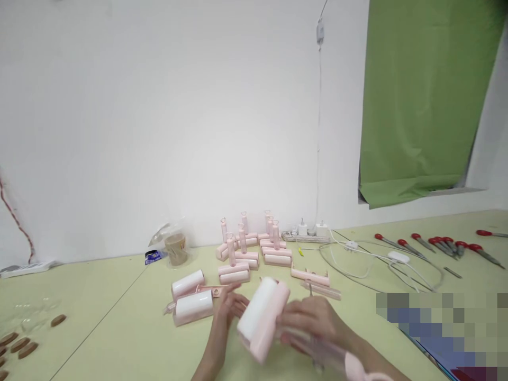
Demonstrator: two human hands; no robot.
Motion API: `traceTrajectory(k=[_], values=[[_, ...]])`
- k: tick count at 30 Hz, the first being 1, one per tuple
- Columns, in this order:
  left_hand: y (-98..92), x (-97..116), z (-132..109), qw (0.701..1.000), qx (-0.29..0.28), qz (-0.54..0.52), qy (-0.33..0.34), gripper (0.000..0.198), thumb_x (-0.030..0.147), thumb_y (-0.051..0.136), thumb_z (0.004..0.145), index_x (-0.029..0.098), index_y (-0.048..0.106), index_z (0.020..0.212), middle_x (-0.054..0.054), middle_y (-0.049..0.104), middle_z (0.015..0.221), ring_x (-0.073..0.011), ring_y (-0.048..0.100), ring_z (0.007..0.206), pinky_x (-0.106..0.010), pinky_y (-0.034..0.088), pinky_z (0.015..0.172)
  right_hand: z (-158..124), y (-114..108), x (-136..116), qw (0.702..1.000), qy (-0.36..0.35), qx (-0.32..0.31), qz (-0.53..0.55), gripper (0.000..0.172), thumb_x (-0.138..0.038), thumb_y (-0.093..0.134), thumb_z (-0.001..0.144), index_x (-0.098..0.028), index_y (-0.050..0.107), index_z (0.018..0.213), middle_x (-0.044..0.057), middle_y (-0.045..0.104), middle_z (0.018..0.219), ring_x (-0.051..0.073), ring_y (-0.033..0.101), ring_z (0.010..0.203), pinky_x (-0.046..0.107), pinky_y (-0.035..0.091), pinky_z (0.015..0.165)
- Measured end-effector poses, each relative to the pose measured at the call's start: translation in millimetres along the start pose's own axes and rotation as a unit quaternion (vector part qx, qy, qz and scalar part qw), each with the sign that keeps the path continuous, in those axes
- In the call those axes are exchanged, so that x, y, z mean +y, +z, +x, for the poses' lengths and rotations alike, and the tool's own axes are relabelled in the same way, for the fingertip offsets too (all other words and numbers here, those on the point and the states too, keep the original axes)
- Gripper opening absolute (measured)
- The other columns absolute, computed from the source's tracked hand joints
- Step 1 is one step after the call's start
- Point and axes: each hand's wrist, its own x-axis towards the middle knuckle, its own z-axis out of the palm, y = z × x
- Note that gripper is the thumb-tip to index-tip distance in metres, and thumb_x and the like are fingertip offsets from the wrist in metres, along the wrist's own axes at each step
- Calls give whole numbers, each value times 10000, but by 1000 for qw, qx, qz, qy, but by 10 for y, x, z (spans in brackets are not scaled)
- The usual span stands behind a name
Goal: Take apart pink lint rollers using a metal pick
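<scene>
A pink lint roller (264,317) with a white roll is tilted in front of me, its clear and pink handle running toward the lower right. My right hand (313,320) is wrapped round it where the handle meets the head. My left hand (228,312) is beside the white roll on the left, fingers apart and partly hidden behind it; whether they touch it is unclear. Left of that hand lie two white rolls in pink holders (194,307). Several assembled pink rollers (234,272) with upright handles stand behind. Loose pink parts (309,276) lie to their right.
Against the wall are a tape roll (175,250) and a power strip (305,237) with white cables (357,272). Several red-handled tools (440,246) lie at the right. Brown discs (20,345) are at the far left. A blue item (428,338) lies lower right.
</scene>
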Motion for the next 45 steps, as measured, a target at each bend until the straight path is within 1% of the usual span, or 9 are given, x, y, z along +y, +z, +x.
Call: traceTrajectory(k=[3,5,9,13,19,28,35,40,45], values=[[119,64,-97,966,-138,-135,-173,698,670,408,667,95,493,1053,-114,596,830,-236,570,773,-366,430,736,-145,70,-42,988,-53,-131,-66,305,-178,433,847,-289,489,1127,-5,642,885,99,556,562,211,383,492],[203,9,-164,957,-152,-138,-207,642,586,594,600,108,517,1022,-100,612,829,-230,579,773,-345,432,738,-241,33,23,983,10,-152,-106,389,-140,381,846,-315,436,1189,28,607,999,113,558,579,228,405,524],[312,-198,-232,975,-142,-76,-150,573,483,687,566,122,537,985,-74,623,830,-217,573,783,-325,424,759,-402,-217,181,964,251,-55,-72,331,-346,392,850,-249,429,1164,85,584,946,187,566,709,290,444,597],[369,-281,-237,989,-113,-9,-92,515,484,650,600,127,536,953,-83,616,903,-230,554,852,-316,412,789,-448,-244,-80,901,392,27,184,355,-487,303,853,-217,505,739,-4,494,567,128,483,467,229,409,444],[426,-119,-263,990,-108,70,-52,319,349,620,623,152,505,846,-36,585,790,-184,533,749,-259,425,703,-350,-1,-612,911,329,41,244,180,-354,400,856,-238,518,787,27,514,730,153,524,661,242,435,593],[430,-42,-313,987,-135,78,-34,235,294,566,679,151,493,850,-35,575,785,-177,535,738,-260,425,688,-219,-11,-609,854,399,-5,335,199,-389,406,859,-208,486,848,16,552,727,148,547,689,236,450,625],[427,-16,-317,986,-153,70,-19,231,294,572,697,157,529,877,-46,615,855,-193,552,811,-268,426,745,-456,400,-468,969,231,12,89,215,-155,333,827,-249,481,953,3,547,758,103,548,631,183,432,590],[420,-25,-291,984,-159,69,-39,223,293,591,668,153,535,833,-30,611,807,-186,546,773,-263,430,714,-588,571,-330,987,153,47,36,253,-110,302,821,-253,444,973,-21,527,676,83,534,537,142,384,477],[464,-34,-275,991,-106,48,-59,224,273,611,645,181,457,778,24,550,685,-140,524,651,-234,424,612,-532,520,-394,988,152,-5,14,231,-183,243,877,-211,467,928,23,495,735,90,484,512,160,363,432]])
